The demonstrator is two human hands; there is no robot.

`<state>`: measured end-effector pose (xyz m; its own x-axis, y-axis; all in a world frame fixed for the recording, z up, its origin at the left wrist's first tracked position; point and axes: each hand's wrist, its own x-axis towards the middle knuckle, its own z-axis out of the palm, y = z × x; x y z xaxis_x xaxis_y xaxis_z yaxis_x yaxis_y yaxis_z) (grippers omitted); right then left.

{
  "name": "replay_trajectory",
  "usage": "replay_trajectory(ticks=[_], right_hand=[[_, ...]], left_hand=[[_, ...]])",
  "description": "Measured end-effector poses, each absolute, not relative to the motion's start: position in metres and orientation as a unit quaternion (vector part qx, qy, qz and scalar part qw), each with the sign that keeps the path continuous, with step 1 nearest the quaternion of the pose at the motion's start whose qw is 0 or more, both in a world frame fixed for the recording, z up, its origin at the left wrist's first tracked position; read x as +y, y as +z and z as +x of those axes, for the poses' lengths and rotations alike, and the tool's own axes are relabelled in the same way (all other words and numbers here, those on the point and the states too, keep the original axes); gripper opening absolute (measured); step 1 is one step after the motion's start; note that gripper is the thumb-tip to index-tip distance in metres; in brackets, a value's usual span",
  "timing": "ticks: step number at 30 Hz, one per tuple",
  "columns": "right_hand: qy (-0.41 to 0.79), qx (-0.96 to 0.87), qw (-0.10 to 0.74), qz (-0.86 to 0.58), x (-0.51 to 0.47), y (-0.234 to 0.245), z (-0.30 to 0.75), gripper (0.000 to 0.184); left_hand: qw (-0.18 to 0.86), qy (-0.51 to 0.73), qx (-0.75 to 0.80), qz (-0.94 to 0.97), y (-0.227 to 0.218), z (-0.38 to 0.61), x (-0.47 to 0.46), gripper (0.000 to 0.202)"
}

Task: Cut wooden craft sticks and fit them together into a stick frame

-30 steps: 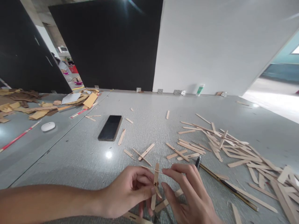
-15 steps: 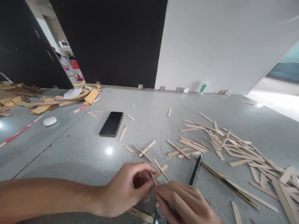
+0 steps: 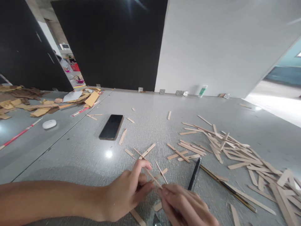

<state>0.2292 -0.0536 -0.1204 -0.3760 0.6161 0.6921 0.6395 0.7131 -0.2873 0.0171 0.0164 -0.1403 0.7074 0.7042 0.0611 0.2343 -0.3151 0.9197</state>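
A thin wooden craft stick (image 3: 152, 178) runs between my two hands, seen nearly edge-on. My right hand (image 3: 187, 202) pinches its near end between thumb and fingers. The bent index finger of my left hand (image 3: 131, 193) lies against the far end, with the thumb close below. Just beyond my fingers, two more sticks (image 3: 161, 172) lie on the grey table (image 3: 77, 160), one seen edge-on. A shiny pointed blade tip (image 3: 156, 220) shows at the bottom edge, with a stick piece (image 3: 158, 206) above it, partly covered by my right hand.
Right of my hands lie a black pen (image 3: 194, 175), a long gold-and-black rod (image 3: 228, 188) and a large pile of craft sticks (image 3: 244, 157). Crossed sticks (image 3: 178, 153) lie ahead. Farther left are a phone (image 3: 111, 127), a white case (image 3: 49, 124) and cardboard scraps (image 3: 42, 106).
My left index finger has lifted and moved up and left along the stick, so more of the stick shows between my hands. My right hand keeps its pinch.
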Motion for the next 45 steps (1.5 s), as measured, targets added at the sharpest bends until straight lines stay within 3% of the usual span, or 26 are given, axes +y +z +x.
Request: replay_trajectory(ticks=[2, 5, 8, 13, 15, 19, 29, 39, 45], right_hand=[[0.019, -0.747, 0.476, -0.465, -0.049, -0.129, 0.227, 0.016], [0.052, -0.659, 0.498, -0.561, -0.04, -0.131, 0.23, 0.009], [0.044, -0.67, 0.474, -0.569, -0.034, -0.125, 0.234, 0.021], [0.106, -0.739, 0.397, -0.533, -0.035, -0.121, 0.231, 0.014], [0.055, -0.779, 0.358, -0.511, -0.036, -0.125, 0.228, 0.007], [-0.086, -0.839, 0.277, -0.46, -0.038, -0.131, 0.229, 0.033], [-0.211, -0.885, 0.196, -0.365, -0.043, -0.128, 0.233, 0.046], [-0.192, -0.889, 0.21, -0.359, -0.044, -0.129, 0.23, 0.049], [-0.115, -0.87, 0.257, -0.406, -0.04, -0.129, 0.224, 0.033]], left_hand=[[0.501, 0.286, 0.317, 0.753, -0.141, 0.018, 0.018, 0.028], [0.496, 0.337, 0.329, 0.729, -0.137, 0.019, 0.02, 0.041], [0.485, 0.304, 0.338, 0.747, -0.129, 0.018, 0.023, 0.019], [0.476, 0.287, 0.353, 0.753, -0.123, 0.019, 0.024, 0.024], [0.48, 0.285, 0.351, 0.751, -0.124, 0.019, 0.024, 0.025], [0.491, 0.279, 0.34, 0.751, -0.126, 0.02, 0.024, 0.026], [0.483, 0.283, 0.325, 0.762, -0.127, 0.02, 0.021, 0.024], [0.479, 0.284, 0.313, 0.77, -0.127, 0.02, 0.02, 0.022], [0.495, 0.284, 0.321, 0.756, -0.127, 0.021, 0.022, 0.026]])
